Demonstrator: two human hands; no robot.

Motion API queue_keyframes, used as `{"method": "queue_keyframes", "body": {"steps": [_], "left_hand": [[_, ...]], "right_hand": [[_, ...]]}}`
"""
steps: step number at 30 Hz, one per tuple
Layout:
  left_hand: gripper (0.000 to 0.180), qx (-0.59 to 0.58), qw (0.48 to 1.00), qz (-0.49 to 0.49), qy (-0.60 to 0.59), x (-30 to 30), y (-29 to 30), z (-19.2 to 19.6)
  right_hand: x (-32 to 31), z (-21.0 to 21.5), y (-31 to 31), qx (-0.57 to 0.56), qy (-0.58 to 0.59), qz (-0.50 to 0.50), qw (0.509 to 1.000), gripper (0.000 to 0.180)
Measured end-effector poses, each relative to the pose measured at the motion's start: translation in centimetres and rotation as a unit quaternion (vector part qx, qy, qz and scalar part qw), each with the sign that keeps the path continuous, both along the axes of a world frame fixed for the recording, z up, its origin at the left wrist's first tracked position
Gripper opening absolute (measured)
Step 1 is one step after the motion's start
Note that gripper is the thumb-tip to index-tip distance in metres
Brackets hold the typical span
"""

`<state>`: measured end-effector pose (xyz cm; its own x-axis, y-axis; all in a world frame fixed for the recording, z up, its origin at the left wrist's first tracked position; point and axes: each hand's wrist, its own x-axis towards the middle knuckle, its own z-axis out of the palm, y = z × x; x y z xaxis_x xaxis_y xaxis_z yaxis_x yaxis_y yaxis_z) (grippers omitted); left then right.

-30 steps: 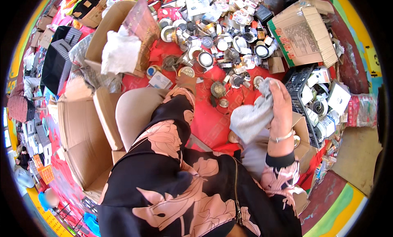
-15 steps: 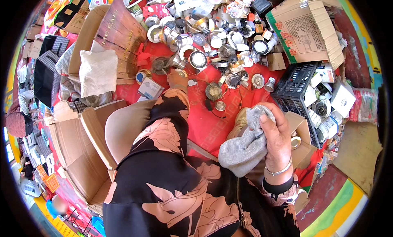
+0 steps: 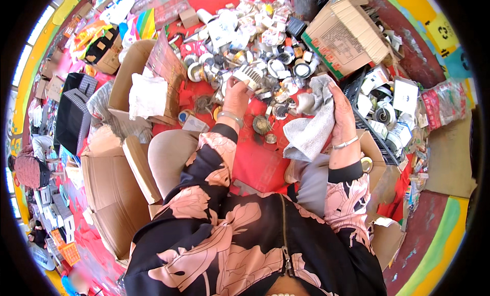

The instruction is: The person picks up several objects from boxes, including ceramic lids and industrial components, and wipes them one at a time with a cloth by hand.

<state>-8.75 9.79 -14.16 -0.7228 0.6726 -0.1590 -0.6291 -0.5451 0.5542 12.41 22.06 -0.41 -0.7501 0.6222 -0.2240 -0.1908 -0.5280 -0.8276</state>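
My left hand is raised over the red mat and grips a small white ribbed part by its lower edge. My right hand holds a grey cloth that hangs down in front of it, a little to the right of the part. Both sleeves are black with pink flowers, and each wrist carries a bangle. Just beyond my hands lies a heap of small round metal and white parts.
An open cardboard box with a white cloth inside stands at the left, more flattened cardboard below it. A printed carton sits far right, with a black crate of parts beside it. Another person crouches at the far left.
My left hand has lifted from the mat with the white ribbed part in it. My right hand has brought the grey cloth upward and toward the part.
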Motion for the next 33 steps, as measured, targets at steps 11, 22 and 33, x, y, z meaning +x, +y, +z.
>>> {"method": "queue_keyframes", "body": {"steps": [11, 22, 33], "left_hand": [[0.049, 0.185, 0.949, -0.254, 0.034, 1.7, -2.9, 17.5], [0.057, 0.086, 0.946, -0.232, 0.208, 3.4, -1.9, 11.9], [0.075, -0.147, 0.793, -0.158, 0.569, 3.9, -2.0, 14.0]], "right_hand": [[0.3, 2.1, 2.9, -0.041, 0.079, -0.241, 0.966, 0.036], [-7.4, 3.1, -5.6, 0.701, -0.072, -0.146, 0.694, 0.036], [-7.0, 2.8, -3.6, 0.425, -0.215, -0.118, 0.871, 0.026]]}}
